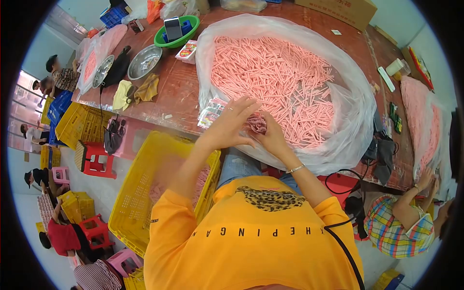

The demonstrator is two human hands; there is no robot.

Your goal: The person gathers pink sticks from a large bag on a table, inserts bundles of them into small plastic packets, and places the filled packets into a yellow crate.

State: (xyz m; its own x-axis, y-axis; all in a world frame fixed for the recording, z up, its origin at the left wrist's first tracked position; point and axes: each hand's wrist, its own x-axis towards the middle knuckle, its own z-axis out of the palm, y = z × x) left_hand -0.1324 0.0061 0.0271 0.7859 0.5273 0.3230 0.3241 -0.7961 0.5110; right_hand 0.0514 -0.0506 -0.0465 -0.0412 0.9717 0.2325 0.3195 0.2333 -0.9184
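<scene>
Bundle [257, 123], one, gripped in right hand [273, 136]; left hand [229, 123] spread; one green basin [190, 36].

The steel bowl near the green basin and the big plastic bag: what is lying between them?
In the head view, printed packets lie between the steel bowl and the big plastic bag, close beside the bag; the remaining stretch shows bare red tabletop.

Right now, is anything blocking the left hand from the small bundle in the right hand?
Nothing visible. The left hand curves open beside the small bundle in the right hand; whether it touches is unclear.
</scene>
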